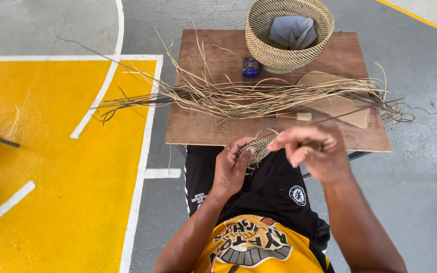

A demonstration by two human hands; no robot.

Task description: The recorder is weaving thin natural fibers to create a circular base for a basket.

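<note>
My left hand [230, 168] grips a small round woven coil [259, 148], the start of a basket base, just above my lap. My right hand [313, 149] is closed beside it, pinching a thin strand that runs up and to the right; part of a small tool shows in its fingers. Both hands hover at the near edge of a brown wooden board [203, 126]. A long bundle of dry straw strands [259, 96] lies across the board from left to right.
A finished woven basket [289, 35] with grey cloth inside stands at the board's far edge. A small blue object [251, 67] lies beside it. A cardboard piece [337, 101] and a wooden-handled tool [294, 116] lie under the straw. Painted yellow floor at left.
</note>
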